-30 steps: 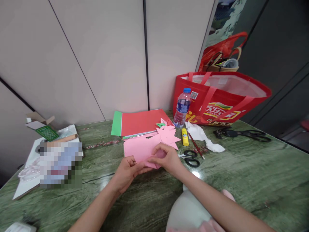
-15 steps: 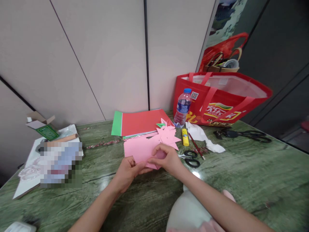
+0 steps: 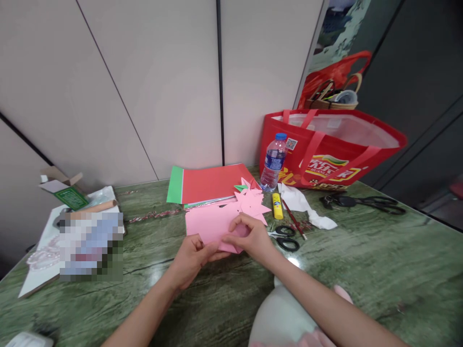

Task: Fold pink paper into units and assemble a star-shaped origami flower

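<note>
Both of my hands meet over a small folded pink paper piece [image 3: 231,246] at the near edge of a larger pink sheet [image 3: 208,223] lying on the green marble table [image 3: 361,260]. My left hand [image 3: 190,260] pinches the piece from the left with curled fingers. From the right, my right hand [image 3: 251,236] grips it between thumb and fingertips. Pink star-shaped cutouts [image 3: 253,202] lie just behind my right hand. Small black scissors [image 3: 285,238] rest to the right of that hand.
A stack of red and green paper [image 3: 208,184] lies behind the pink sheet. A water bottle [image 3: 273,161], yellow glue stick [image 3: 277,206], white paper scrap [image 3: 306,205], big black scissors [image 3: 365,200] and red tote bag [image 3: 333,149] stand right. A small box [image 3: 61,188] sits left.
</note>
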The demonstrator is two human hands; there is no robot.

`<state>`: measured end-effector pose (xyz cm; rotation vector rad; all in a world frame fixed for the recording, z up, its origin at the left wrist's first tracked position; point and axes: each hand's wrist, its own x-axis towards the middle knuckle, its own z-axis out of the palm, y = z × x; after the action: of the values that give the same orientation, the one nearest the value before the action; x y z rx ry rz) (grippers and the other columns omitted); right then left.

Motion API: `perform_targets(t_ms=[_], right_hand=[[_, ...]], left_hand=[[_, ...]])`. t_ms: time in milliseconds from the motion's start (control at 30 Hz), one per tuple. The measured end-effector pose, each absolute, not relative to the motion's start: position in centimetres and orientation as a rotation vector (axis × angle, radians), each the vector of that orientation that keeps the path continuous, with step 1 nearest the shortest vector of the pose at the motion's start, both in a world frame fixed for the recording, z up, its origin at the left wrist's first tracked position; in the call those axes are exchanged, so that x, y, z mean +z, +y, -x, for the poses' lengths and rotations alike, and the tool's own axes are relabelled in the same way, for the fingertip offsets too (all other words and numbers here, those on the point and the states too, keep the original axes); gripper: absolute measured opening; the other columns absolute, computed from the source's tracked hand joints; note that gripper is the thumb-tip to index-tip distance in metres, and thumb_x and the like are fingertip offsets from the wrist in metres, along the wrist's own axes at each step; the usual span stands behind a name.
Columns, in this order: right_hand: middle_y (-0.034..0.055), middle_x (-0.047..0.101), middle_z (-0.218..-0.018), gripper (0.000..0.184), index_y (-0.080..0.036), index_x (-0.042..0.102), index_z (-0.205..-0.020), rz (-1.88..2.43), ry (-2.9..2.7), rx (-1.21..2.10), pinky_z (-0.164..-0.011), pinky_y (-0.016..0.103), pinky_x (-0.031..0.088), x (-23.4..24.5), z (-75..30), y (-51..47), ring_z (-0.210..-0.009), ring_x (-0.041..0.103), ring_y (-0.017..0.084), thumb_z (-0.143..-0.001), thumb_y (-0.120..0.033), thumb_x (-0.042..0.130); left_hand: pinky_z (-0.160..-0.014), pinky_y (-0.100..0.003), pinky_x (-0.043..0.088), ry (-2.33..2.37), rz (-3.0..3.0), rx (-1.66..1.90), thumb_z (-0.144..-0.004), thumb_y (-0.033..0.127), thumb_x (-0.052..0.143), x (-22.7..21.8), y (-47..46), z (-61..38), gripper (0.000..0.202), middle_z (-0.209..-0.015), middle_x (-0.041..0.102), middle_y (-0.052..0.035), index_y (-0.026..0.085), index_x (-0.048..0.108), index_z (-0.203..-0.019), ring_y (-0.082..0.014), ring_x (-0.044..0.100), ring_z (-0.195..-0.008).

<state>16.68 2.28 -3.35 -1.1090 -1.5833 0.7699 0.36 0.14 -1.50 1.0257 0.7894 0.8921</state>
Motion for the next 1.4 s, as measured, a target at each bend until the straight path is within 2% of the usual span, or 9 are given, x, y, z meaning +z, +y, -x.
perform_targets(t_ms=[200, 300, 433, 633, 767, 1033, 1167, 1267, 1400], right_hand=[[0.0002, 0.054, -0.069, 0.016, -0.019, 0.06, -0.062, 1.072, -1.642, 0.679, -0.063, 0.027, 0.041, -3.6, -16.6, 2.3, -0.068, 0.051, 0.015, -0.063, -0.031, 0.071], [0.0052, 0.052, -0.09, 0.009, -0.02, 0.062, -0.066, 1.027, -1.71, 0.504, -0.075, 0.031, 0.043, -3.6, -16.5, 2.1, -0.088, 0.051, 0.02, -0.067, -0.027, 0.068], [0.0088, 0.04, -0.121, 0.004, -0.022, 0.065, -0.076, 1.035, -1.818, 0.27, -0.088, 0.039, 0.038, -3.5, -16.2, 1.6, -0.113, 0.039, 0.026, -0.072, -0.022, 0.063], [0.0045, 0.031, -0.135, 0.009, -0.023, 0.065, -0.074, 1.086, -1.833, 0.176, -0.097, 0.05, 0.026, -3.3, -15.7, 1.2, -0.123, 0.026, 0.031, -0.066, -0.025, 0.067], [0.0054, 0.033, -0.131, 0.009, -0.023, 0.063, -0.071, 1.146, -1.767, 0.277, -0.097, 0.047, 0.027, -3.4, -15.4, 1.1, -0.123, 0.027, 0.03, -0.063, -0.023, 0.068], [0.0079, 0.041, -0.117, 0.016, -0.021, 0.061, -0.073, 1.162, -1.668, 0.473, -0.092, 0.037, 0.035, -3.4, -15.1, 1.2, -0.115, 0.038, 0.027, -0.059, -0.019, 0.068], [0.0055, 0.049, -0.094, 0.017, -0.021, 0.06, -0.074, 1.148, -1.662, 0.575, -0.079, 0.033, 0.043, -3.1, -15.1, 1.3, -0.091, 0.051, 0.022, -0.059, -0.014, 0.063], [0.0022, 0.048, -0.077, 0.016, -0.02, 0.06, -0.073, 1.148, -1.647, 0.622, -0.068, 0.031, 0.046, -3.3, -15.1, 1.4, -0.073, 0.053, 0.018, -0.06, -0.011, 0.059], [0.0022, 0.045, -0.082, 0.012, -0.019, 0.057, -0.075, 0.993, -1.479, 0.891, -0.052, 0.024, 0.05, -4.0, -15.1, 1.7, -0.064, 0.054, 0.013, -0.066, -0.012, 0.054]], left_hand=[[-0.077, -0.035, 0.05, 0.858, -1.035, 0.954, -0.063, 0.027, 0.071, -2.0, 0.2, -0.6, 0.019, -0.07, 0.07, -0.0053, 0.011, 0.07, -0.073, -0.0201, 0.065, -0.072], [-0.078, -0.036, 0.05, 0.87, -1.018, 0.994, -0.063, 0.026, 0.071, -2.1, 0.2, -0.7, 0.018, -0.071, 0.069, -0.0051, 0.01, 0.069, -0.072, -0.0201, 0.064, -0.073], [-0.077, -0.036, 0.05, 0.902, -0.975, 1.059, -0.062, 0.027, 0.072, -2.1, 0.2, -0.9, 0.023, -0.071, 0.07, -0.0058, 0.009, 0.069, -0.075, -0.0199, 0.064, -0.073], [-0.076, -0.034, 0.05, 0.896, -0.944, 1.126, -0.06, 0.026, 0.073, -1.9, 0.2, -1.2, 0.026, -0.08, 0.072, -0.01, 0.009, 0.069, -0.079, -0.0223, 0.065, -0.077], [-0.075, -0.033, 0.049, 0.882, -0.929, 1.139, -0.062, 0.026, 0.072, -1.9, 0.0, -1.3, 0.022, -0.079, 0.071, -0.0096, 0.01, 0.069, -0.077, -0.0214, 0.064, -0.076], [-0.066, -0.025, 0.05, 0.94, -0.788, 1.233, -0.055, 0.024, 0.077, -2.4, -0.1, -1.5, 0.019, -0.056, 0.065, -0.0013, 0.01, 0.066, -0.061, -0.012, 0.059, -0.057], [-0.068, -0.027, 0.051, 0.939, -0.787, 1.245, -0.055, 0.024, 0.077, -2.3, -0.2, -1.9, 0.02, -0.063, 0.069, -0.0043, 0.009, 0.067, -0.066, -0.0147, 0.062, -0.062], [-0.074, -0.03, 0.052, 0.902, -0.784, 1.264, -0.057, 0.023, 0.076, -2.1, -0.2, -1.8, 0.019, -0.07, 0.071, -0.0062, 0.01, 0.068, -0.068, -0.0179, 0.065, -0.069], [-0.08, -0.036, 0.051, 0.84, -0.791, 1.27, -0.06, 0.022, 0.074, -1.7, 0.0, -1.4, 0.017, -0.073, 0.072, -0.0071, 0.009, 0.068, -0.069, -0.0218, 0.066, -0.076]])
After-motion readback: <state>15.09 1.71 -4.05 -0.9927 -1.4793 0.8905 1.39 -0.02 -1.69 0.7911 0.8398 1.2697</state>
